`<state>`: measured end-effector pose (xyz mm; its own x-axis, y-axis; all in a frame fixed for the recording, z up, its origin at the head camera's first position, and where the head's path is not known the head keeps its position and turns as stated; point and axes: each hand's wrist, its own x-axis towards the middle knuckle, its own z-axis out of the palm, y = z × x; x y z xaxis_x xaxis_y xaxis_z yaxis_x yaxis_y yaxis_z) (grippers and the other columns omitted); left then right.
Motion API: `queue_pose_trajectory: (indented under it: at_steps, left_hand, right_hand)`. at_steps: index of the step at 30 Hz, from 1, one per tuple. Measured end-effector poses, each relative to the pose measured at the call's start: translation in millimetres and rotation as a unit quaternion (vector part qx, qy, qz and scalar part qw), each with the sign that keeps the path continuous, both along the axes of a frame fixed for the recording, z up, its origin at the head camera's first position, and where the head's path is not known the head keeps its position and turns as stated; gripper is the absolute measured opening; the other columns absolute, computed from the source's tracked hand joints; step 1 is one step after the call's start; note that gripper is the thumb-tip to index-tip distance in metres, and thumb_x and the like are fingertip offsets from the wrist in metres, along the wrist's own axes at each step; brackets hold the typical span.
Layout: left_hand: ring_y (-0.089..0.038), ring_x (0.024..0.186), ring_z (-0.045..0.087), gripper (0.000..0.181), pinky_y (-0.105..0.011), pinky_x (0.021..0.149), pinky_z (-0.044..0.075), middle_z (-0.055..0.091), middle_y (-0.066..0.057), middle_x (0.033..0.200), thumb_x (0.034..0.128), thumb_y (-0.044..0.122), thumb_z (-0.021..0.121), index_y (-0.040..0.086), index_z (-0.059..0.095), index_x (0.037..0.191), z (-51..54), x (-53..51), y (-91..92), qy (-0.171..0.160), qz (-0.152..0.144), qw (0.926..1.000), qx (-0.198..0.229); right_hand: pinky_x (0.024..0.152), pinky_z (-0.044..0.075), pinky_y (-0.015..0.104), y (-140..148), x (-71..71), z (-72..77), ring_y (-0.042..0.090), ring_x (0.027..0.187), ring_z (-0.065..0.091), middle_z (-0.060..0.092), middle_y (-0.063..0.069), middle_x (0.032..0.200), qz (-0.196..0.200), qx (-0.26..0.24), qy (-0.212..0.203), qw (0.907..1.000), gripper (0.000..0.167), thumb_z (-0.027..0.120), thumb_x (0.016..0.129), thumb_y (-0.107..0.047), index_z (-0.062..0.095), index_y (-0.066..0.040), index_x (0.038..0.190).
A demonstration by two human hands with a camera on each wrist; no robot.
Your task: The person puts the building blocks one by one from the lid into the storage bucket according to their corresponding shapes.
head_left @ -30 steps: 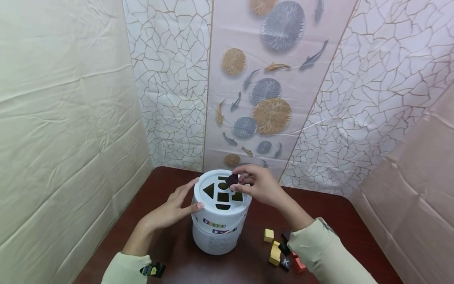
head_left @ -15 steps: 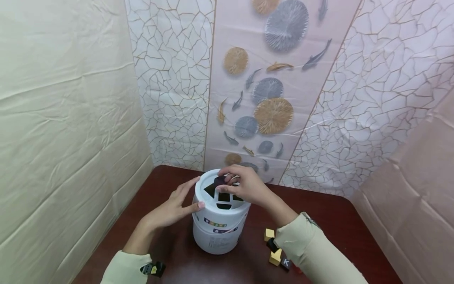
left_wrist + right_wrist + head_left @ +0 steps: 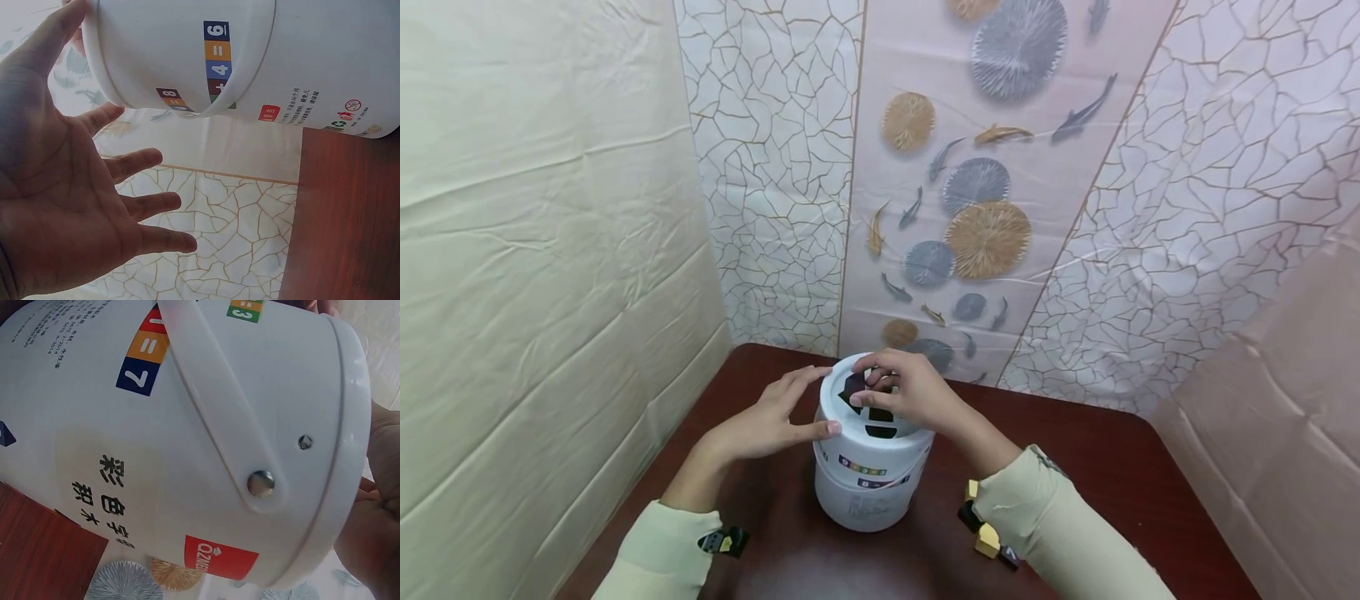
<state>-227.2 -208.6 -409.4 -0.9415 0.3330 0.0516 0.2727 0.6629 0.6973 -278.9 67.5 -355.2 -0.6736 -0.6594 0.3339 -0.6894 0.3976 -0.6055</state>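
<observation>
A white bucket (image 3: 867, 504) stands upright on the table, its white lid (image 3: 829, 404) cut with dark shaped holes. My left hand (image 3: 760, 427) rests at the lid's left rim, index finger and thumb touching it. In the left wrist view, the other fingers of that left hand (image 3: 75, 181) spread straight out, away from the bucket wall. Above the lid, my right hand (image 3: 917, 390) pinches a dark block (image 3: 855, 383) between thumb and fingers, over the triangular hole. The block's exact shape is hard to tell against that hole. The right wrist view shows only part of the right hand (image 3: 375, 519) behind the lid.
On the dark red table (image 3: 1075, 467) to the right lie loose blocks: a yellow block (image 3: 988, 542), a black block (image 3: 970, 517) and a dark lettered block (image 3: 1010, 557). My right sleeve (image 3: 1037, 508) partly covers the pile. A white handle (image 3: 231, 419) hangs along the bucket's side.
My right hand has moved left across the lid with the dark block, from near the round hole to the triangular one. The left hand stays at the rim. The sleeve hides more loose blocks.
</observation>
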Motion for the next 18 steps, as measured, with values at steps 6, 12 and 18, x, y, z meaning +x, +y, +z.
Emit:
queue_pose_trajectory:
  at_steps: [6,12,18]
  left_hand:
    - [-0.048,0.169,0.017,0.100,-0.084,0.120,0.034,0.020,-0.010,0.184,0.0937,0.075,0.073,0.037,0.027,0.174,-0.2,1.3,1.1,-0.003,0.002,1.0000,0.000]
    - [-0.049,0.169,0.016,0.101,-0.086,0.120,0.033,0.020,-0.011,0.184,0.0935,0.075,0.073,0.034,0.028,0.174,-0.7,2.0,1.3,-0.002,0.003,1.0000,0.002]
    - [-0.047,0.169,0.016,0.101,-0.084,0.121,0.033,0.021,-0.009,0.184,0.0931,0.075,0.074,0.036,0.027,0.174,-2.1,0.7,1.5,0.003,0.003,1.0000,0.003]
  right_hand:
    - [0.094,0.067,0.035,-2,0.3,-2.6,0.023,0.106,0.079,0.077,0.009,0.125,-0.015,0.010,0.009,0.9998,0.041,0.090,0.095,-0.023,0.076,-0.010,0.132]
    - [0.093,0.068,0.041,7,1.8,1.5,0.030,0.111,0.079,0.074,0.015,0.132,-0.036,0.023,0.024,0.9988,0.058,0.089,0.097,-0.031,0.069,-0.011,0.147]
    - [0.081,0.066,0.044,46,6.2,11.1,0.026,0.096,0.079,0.077,0.015,0.129,-0.086,0.029,0.056,0.9943,0.056,0.089,0.096,-0.033,0.071,-0.017,0.147]
